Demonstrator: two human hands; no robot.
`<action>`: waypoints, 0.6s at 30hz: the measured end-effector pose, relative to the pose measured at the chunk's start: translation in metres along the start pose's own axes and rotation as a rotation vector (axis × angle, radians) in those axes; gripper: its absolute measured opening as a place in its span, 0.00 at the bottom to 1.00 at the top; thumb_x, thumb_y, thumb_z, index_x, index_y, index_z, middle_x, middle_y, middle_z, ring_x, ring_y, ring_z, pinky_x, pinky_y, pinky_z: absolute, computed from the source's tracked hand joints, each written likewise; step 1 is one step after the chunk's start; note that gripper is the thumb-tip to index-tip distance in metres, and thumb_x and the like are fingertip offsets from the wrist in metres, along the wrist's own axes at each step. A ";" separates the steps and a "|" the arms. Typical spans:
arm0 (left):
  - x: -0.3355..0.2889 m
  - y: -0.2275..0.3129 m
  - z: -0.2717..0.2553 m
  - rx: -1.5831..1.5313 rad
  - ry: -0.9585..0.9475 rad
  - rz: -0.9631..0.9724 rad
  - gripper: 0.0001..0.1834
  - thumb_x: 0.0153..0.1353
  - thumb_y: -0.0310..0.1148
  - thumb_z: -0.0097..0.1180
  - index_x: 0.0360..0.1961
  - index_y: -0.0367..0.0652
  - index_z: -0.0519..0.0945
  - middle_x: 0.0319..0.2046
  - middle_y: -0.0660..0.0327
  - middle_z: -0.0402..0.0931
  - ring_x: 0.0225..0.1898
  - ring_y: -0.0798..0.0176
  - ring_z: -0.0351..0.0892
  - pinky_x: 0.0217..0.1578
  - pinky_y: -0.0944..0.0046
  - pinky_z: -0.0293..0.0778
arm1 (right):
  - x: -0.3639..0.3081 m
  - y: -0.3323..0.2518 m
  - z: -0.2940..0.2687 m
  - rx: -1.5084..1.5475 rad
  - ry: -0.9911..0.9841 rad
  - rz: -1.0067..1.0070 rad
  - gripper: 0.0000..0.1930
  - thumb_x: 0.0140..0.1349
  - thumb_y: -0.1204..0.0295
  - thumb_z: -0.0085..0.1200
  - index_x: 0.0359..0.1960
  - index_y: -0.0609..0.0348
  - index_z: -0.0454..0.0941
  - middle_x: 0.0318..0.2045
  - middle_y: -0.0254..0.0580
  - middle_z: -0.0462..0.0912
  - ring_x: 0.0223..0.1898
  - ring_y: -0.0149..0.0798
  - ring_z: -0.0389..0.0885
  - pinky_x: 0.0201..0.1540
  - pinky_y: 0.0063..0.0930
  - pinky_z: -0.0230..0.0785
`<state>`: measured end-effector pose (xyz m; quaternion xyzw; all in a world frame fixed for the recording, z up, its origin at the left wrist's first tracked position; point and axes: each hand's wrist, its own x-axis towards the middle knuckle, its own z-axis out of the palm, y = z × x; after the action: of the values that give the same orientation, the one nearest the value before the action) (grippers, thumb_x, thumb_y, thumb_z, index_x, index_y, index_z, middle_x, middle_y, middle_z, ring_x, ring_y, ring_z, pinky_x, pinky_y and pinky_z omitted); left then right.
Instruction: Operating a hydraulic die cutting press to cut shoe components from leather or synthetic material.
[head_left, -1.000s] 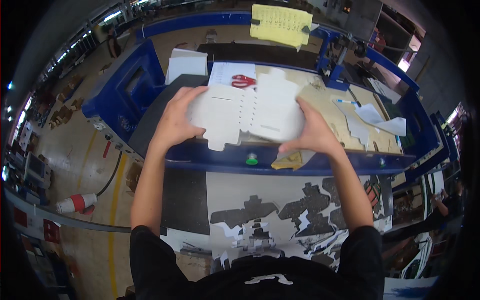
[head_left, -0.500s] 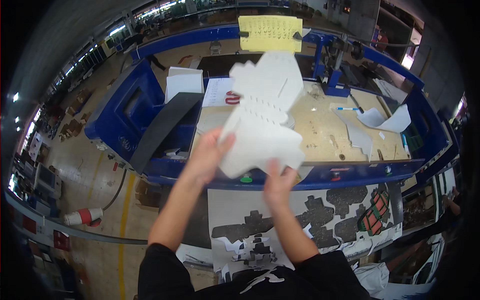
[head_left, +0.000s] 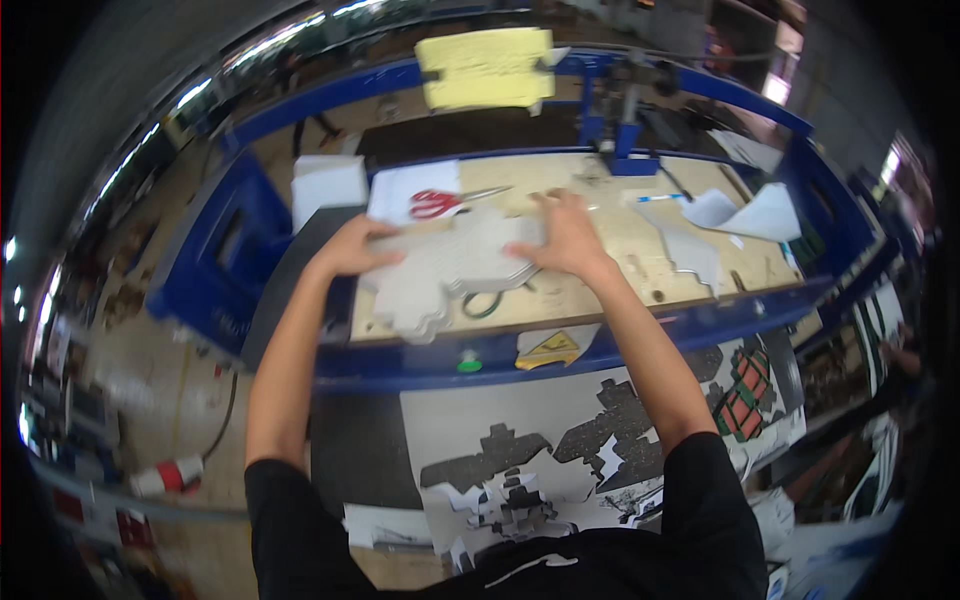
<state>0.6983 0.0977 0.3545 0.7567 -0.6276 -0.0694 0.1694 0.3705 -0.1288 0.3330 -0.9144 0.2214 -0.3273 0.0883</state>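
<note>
A stack of pale grey-white cut-out sheets with stepped, notched edges lies on the wooden board of the blue machine. At its left end is my left hand, thumb and fingers apart, the thumb reaching over the top sheet. My right hand is spread at the right end of the stack, thumb toward its edge and fingers pointing away from me. Neither hand is closed round a sheet. Just behind the stack lie scissors with red handles, partly on a white paper.
A blue machine frame surrounds the board. White offcuts and a pen lie on the right. Below, a white sheet with cut-out holes carries a green-and-red cutting die. A yellow sign hangs at the back.
The white cut-out that both hands held up has come down onto the stack. My hands have let go of their grip and spread apart to the stack's two ends. The view has shifted slightly.
</note>
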 end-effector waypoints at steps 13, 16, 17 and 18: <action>-0.014 0.020 -0.017 0.063 -0.314 0.065 0.72 0.24 0.31 0.86 0.80 0.47 0.64 0.70 0.44 0.75 0.70 0.41 0.74 0.74 0.53 0.66 | 0.071 -0.005 -0.024 -0.114 -0.920 -0.317 0.62 0.29 0.67 0.88 0.73 0.65 0.69 0.58 0.60 0.86 0.61 0.58 0.84 0.65 0.39 0.76; -0.014 0.022 -0.016 0.072 -0.307 0.127 0.76 0.23 0.31 0.85 0.82 0.50 0.59 0.70 0.43 0.73 0.71 0.39 0.72 0.75 0.52 0.66 | 0.063 -0.020 -0.030 -0.149 -0.936 -0.209 0.63 0.27 0.71 0.89 0.73 0.63 0.68 0.60 0.57 0.85 0.63 0.56 0.83 0.66 0.39 0.76; -0.012 0.025 -0.018 0.074 -0.344 0.078 0.78 0.23 0.31 0.84 0.83 0.52 0.55 0.71 0.42 0.72 0.72 0.38 0.71 0.75 0.51 0.66 | 0.061 -0.018 -0.030 -0.112 -0.899 -0.227 0.64 0.27 0.71 0.89 0.74 0.62 0.66 0.61 0.57 0.84 0.64 0.57 0.83 0.66 0.39 0.75; -0.015 0.029 -0.018 0.071 -0.356 0.083 0.78 0.23 0.31 0.84 0.83 0.52 0.55 0.71 0.42 0.72 0.72 0.38 0.71 0.75 0.51 0.66 | 0.058 -0.017 -0.030 -0.073 -0.864 -0.244 0.66 0.27 0.71 0.89 0.75 0.61 0.63 0.61 0.57 0.83 0.64 0.57 0.82 0.66 0.40 0.75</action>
<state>0.6743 0.1105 0.3798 0.7116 -0.6803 -0.1729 0.0313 0.3971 -0.1409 0.3935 -0.9891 0.0661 0.0843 0.1009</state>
